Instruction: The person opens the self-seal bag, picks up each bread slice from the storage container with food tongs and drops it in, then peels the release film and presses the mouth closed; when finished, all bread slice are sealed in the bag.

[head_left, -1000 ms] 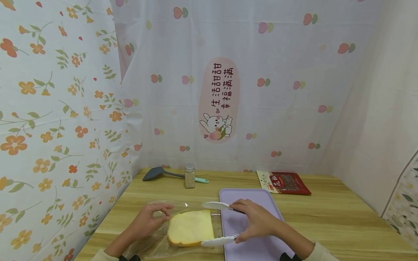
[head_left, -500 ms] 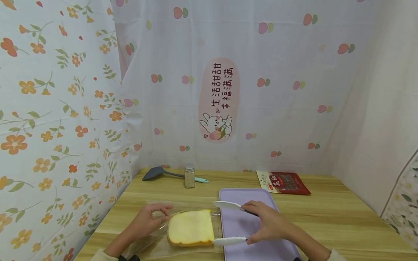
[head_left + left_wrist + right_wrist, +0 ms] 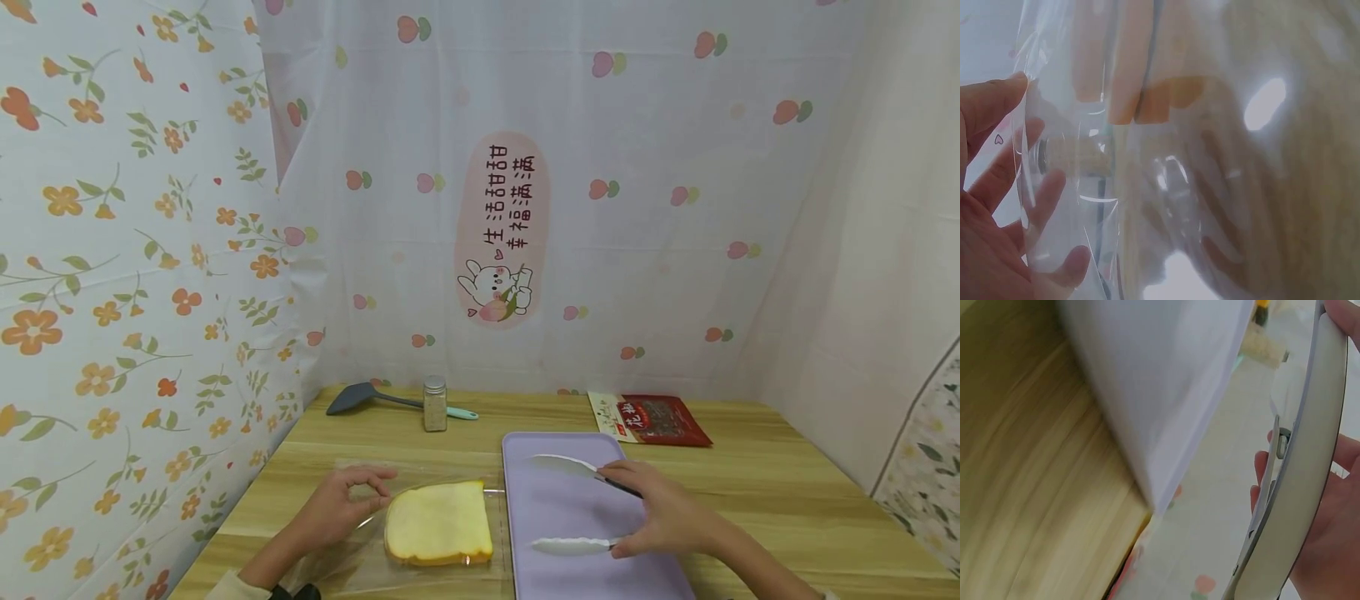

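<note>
A slice of bread [image 3: 438,523] lies flat within a clear plastic bag [image 3: 360,550] on the table; its crust shows through the film in the left wrist view. At the bag's left side my left hand [image 3: 337,508] holds the film, with its fingers [image 3: 1000,178] spread around the bag's edge. My right hand [image 3: 667,512] grips a pair of tongs [image 3: 573,547] over the lilac tray [image 3: 562,575]. The tongs' two white arms stand wide apart with nothing between them, pointing left toward the bread. In the right wrist view one tong arm fills the right side.
A dark spatula [image 3: 352,398] with a mint handle lies at the back left, behind a spice jar [image 3: 435,404]. A red packet [image 3: 663,419] rests at the back right, beyond the tray. Patterned curtains [image 3: 150,250] enclose the table.
My right hand has drawn the tongs rightward, away from the bread and over the tray. The bread and my left hand have stayed in place.
</note>
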{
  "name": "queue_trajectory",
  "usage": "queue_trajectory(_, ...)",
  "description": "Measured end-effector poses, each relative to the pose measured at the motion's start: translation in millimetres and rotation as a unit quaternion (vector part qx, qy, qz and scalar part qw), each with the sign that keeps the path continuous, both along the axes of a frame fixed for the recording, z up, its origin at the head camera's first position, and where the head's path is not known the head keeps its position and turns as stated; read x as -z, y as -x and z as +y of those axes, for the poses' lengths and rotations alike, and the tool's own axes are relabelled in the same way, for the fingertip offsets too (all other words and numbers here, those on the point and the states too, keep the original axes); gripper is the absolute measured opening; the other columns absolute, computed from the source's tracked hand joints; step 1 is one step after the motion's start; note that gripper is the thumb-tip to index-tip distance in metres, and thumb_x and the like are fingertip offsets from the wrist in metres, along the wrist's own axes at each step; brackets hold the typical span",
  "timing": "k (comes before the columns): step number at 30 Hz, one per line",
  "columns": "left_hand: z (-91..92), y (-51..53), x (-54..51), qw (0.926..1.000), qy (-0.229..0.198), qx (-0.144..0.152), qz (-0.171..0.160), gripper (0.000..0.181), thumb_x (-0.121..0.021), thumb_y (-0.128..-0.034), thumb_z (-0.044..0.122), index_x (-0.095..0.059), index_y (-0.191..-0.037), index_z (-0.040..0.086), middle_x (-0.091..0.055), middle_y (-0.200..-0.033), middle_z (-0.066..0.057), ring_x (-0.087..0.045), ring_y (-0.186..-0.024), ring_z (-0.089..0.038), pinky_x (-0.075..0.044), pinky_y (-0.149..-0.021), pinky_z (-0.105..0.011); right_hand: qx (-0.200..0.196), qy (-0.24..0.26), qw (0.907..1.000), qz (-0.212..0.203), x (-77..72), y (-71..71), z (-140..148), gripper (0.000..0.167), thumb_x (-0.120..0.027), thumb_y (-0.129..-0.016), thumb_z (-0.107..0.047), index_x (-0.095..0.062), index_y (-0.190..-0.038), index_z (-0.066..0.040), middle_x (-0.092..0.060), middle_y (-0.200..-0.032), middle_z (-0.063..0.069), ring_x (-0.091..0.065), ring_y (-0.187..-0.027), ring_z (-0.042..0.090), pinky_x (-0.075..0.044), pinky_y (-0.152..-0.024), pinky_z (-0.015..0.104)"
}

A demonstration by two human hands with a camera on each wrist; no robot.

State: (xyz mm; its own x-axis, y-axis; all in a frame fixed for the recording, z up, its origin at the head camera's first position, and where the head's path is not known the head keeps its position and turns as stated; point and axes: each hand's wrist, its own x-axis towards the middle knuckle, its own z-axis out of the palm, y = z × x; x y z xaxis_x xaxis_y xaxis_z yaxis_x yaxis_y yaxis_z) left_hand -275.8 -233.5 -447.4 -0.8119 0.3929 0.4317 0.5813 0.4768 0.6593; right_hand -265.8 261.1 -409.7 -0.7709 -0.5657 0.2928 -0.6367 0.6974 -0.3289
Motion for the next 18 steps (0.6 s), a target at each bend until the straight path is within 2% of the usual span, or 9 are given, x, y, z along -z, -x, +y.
queue_trajectory(4,0.2,0.5,-0.2,0.9998,0.015,-0.008,0.009,0.008,-0.073,-0.091,0.018,-0.072,-0.085,0.024,-0.07,-0.121,-0.004,-0.062,-0.116,-0.032,-0.05,-0.095,-0.042,0.018,-0.008,0.9998,0.008,1.9,-3.2,17,0.092,-0.086,-0.065,-0.06,-0.058,-0.135,-0.008,-0.056,-0.134,0.01,-0.054,-0.118,0.037,-0.051,-0.086,0.054)
queue_trajectory(9,1.8,1.2,-1.8,0.9996,0.018,-0.011,0.016,0.009,-0.073,-0.0908,0.019,-0.071,-0.084,0.024,-0.07,-0.12,-0.002,-0.062,-0.116,-0.03,-0.049,-0.095,-0.046,0.049,-0.02,0.9986,0.0,3.7,-9.2,37,0.095,-0.085,-0.064,-0.063,-0.056,-0.136,-0.005,-0.056,-0.133,0.01,-0.054,-0.117,0.037,-0.051,-0.086,0.053)
queue_trajectory(14,2.4,1.4,-2.0,0.9996,0.021,-0.013,0.011,0.009,-0.074,-0.0903,0.019,-0.072,-0.084,0.024,-0.07,-0.12,-0.001,-0.062,-0.117,-0.03,-0.049,-0.095,-0.048,0.067,0.005,0.9975,-0.019,6.5,-13.4,55,0.092,-0.088,-0.066,-0.054,-0.056,-0.135,-0.002,-0.058,-0.132,0.014,-0.055,-0.115,0.039,-0.05,-0.084,0.059)
queue_trajectory(18,2.3,0.7,-1.9,0.9996,0.026,-0.012,0.002,0.01,-0.074,-0.0901,0.016,-0.071,-0.084,0.024,-0.07,-0.12,-0.002,-0.062,-0.116,-0.031,-0.049,-0.095,-0.047,0.09,0.008,0.9959,-0.007,9.2,-15.7,71,0.089,-0.09,-0.065,-0.05,-0.058,-0.132,-0.002,-0.06,-0.13,0.014,-0.057,-0.112,0.035,-0.052,-0.083,0.05)
